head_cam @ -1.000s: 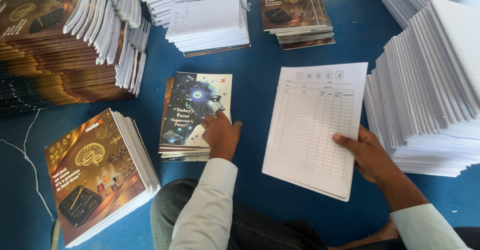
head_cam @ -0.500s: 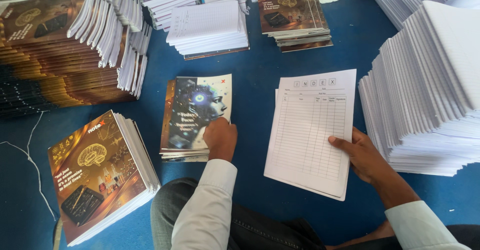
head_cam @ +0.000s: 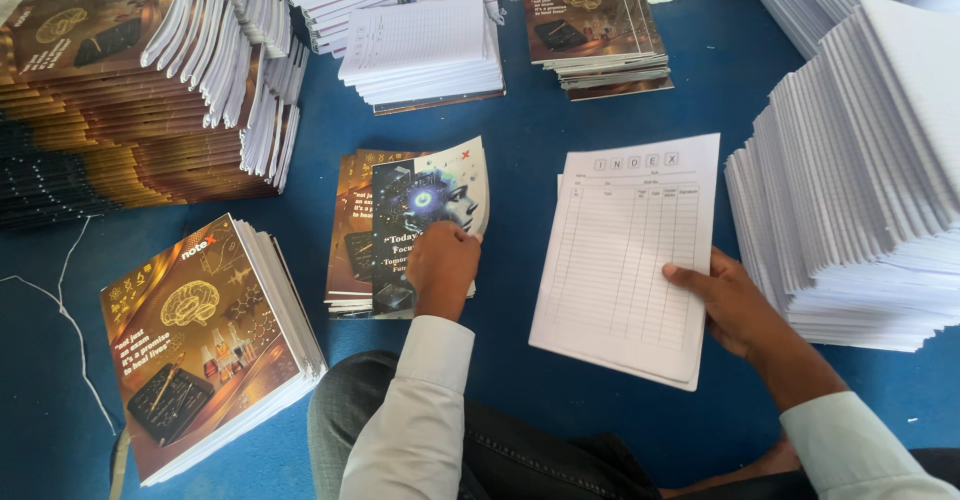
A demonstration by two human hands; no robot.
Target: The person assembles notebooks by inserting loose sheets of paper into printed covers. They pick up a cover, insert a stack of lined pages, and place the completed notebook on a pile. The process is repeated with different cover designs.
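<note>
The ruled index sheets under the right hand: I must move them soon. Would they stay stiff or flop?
Likely floppy: the index sheets look like a thin, unbound paper sheaf. The right hand pinches only one edge, so the far side would probably sag. Loose sheets may slide apart.

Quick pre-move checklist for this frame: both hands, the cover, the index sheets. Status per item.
1. Left hand on top cover: ok, fingers curled on it.
2. Cover separated from small pile: ok, lying skewed, upper edge lifted.
3. Only one cover lifted: cannot tell.
4. Right hand gripping index sheets: ok, thumb on right edge.
5. Sheets squared: not ok, a lower sheet's edge shows at the left.
6. Blue surface between the two: ok, bare.
</note>
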